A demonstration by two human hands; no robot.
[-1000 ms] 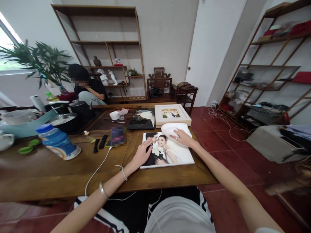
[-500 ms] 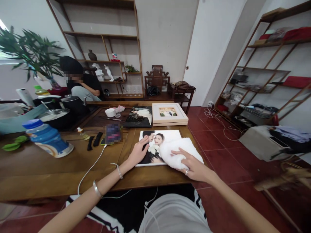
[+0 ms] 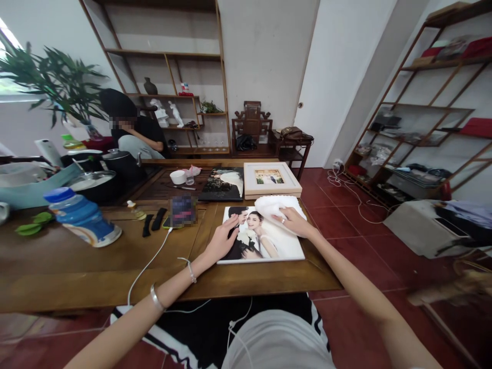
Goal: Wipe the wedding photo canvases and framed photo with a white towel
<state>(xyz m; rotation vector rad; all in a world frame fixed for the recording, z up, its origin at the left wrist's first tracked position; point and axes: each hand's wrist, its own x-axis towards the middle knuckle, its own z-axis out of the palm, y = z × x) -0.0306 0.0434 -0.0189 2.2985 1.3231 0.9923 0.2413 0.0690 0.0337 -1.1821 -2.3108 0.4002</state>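
A white photo print of a couple lies flat near the front right of the wooden table. My left hand rests on its left edge with fingers spread flat. At the print's far right corner my right hand presses a folded white cloth onto the surface, fingers curled over the cloth.
Beyond the print lie a dark photo print and a white framed photo. A blue-capped bottle lies on its side at left, near a phone with a white cable. A seated person is at the far side.
My right hand slid the cloth from the print's near right corner back up to its far right corner. My left hand stayed on the left edge.
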